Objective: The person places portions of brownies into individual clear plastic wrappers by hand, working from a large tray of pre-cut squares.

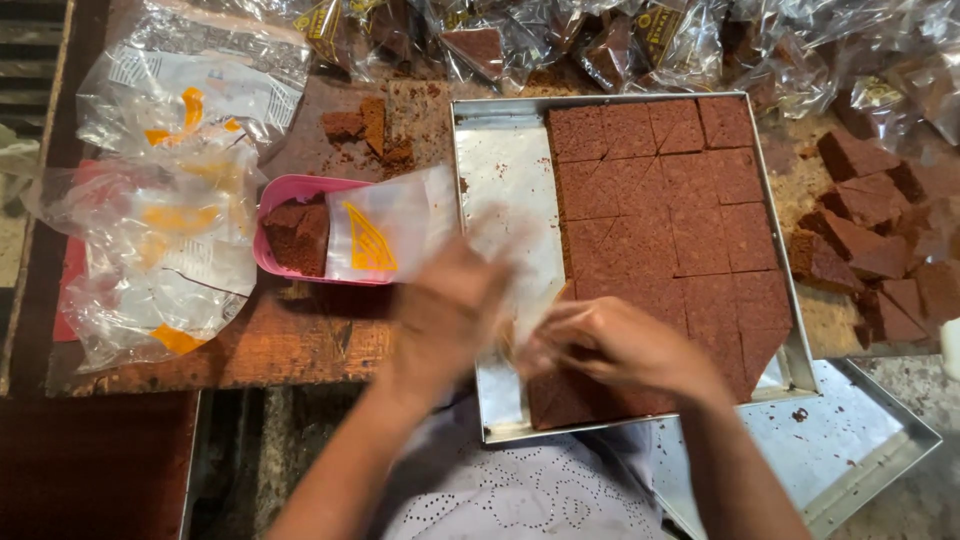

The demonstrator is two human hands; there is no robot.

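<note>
Here the two hands meet over the near edge of the metal tray (500, 160), which sits on the wooden worktop (300, 350) and holds a brown cake (680, 230) cut into squares and triangles. The left hand (445, 310) is blurred; its fingers look loosely curled, and something clear and thin, seemingly a small plastic bag (530, 300), lies between it and the right hand (620, 345). The right hand's fingers pinch narrow at that film, just above the cake's near left corner. Whether a piece is already inside, I cannot tell.

To do this well, I judge the bag's mouth should be held wide with one hand while the other slides a piece in flat, so the corners do not crumble.

Left of the tray, a pink tub (285, 215) holds cake chunks, with a clear bag bearing a yellow triangular label (370, 240) lying across it. Further left lies a heap of empty clear bags (170, 200) with orange marks. Along the far edge, wrapped pieces (600, 40) pile up; loose triangles (870, 250) lie right of the tray.
</note>
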